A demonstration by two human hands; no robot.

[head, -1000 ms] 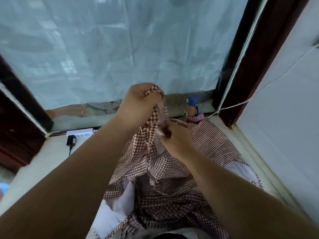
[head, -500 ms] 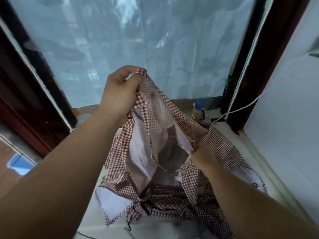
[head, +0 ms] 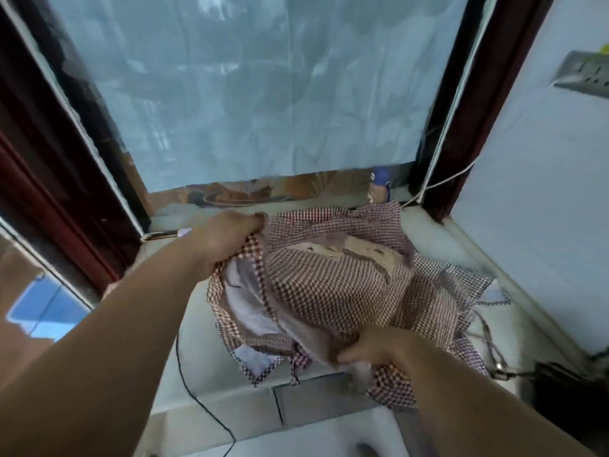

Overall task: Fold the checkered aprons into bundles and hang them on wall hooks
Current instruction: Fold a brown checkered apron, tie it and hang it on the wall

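A red-and-white checkered apron [head: 333, 288] lies in a loose heap on the pale window ledge [head: 197, 308], with white lining showing at its left side. My left hand [head: 227, 239] grips its far left edge near the window. My right hand [head: 372, 351] grips a bunched fold at the near edge of the ledge. More checkered cloth [head: 461, 311] spreads out underneath to the right, and a thin strap trails off at the right. No wall hook is in view.
A window covered with a pale blue sheet [head: 250, 87] sits behind the ledge, framed in dark red wood [head: 49, 179]. A blue-capped bottle [head: 379, 189] stands at the back right corner. A black cable [head: 197, 400] hangs over the front. A grey power strip [head: 583, 74] is on the right wall.
Both hands have come down from chest height. The apron that was held up and opened now lies spread over the heap on the ledge, my left hand far, my right hand near.
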